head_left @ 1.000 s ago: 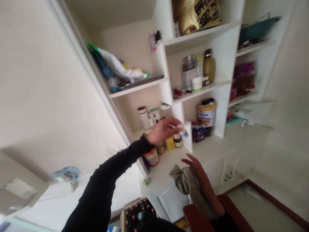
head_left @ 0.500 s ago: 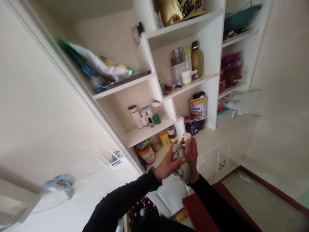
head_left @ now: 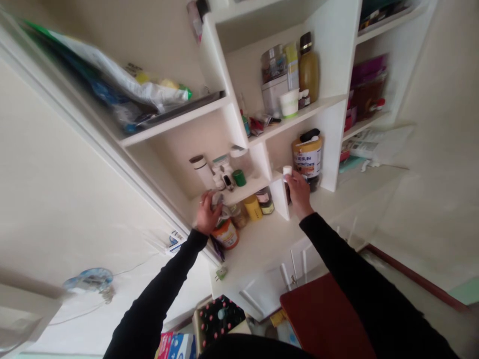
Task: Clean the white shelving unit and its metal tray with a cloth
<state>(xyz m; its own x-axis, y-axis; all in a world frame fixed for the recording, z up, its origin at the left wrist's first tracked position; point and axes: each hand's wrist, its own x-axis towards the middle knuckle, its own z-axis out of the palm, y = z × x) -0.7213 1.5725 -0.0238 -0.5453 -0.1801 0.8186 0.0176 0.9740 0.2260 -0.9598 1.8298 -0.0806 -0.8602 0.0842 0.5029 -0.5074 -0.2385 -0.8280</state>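
Note:
My left hand (head_left: 208, 215) is closed around a greyish cloth (head_left: 217, 199), pressed to the left end of the lower shelf (head_left: 209, 204). Close to it on that shelf are a white flask (head_left: 202, 172), small white bottles (head_left: 219, 182) and a green lid (head_left: 238, 177). Just below stands an orange-and-white tub (head_left: 227, 234). My right hand (head_left: 299, 194) grips a small white-capped bottle (head_left: 287, 170), its lower part hidden by the fingers. Behind that hand is a large yellow-labelled jar (head_left: 307, 157).
A yellow canister (head_left: 253, 208) and a dark-lidded jar (head_left: 265, 201) stand beneath the shelf. Higher up are a paper cup (head_left: 289, 103) and a tall amber bottle (head_left: 309, 70). A dark red seat or tabletop (head_left: 322, 314) lies below, and a plug (head_left: 220, 273) rests on the counter edge.
My hands have moved apart. The left took the cloth left to the shelf; the right carried the small white-capped bottle up towards the large jar. The view has shifted closer to the shelves.

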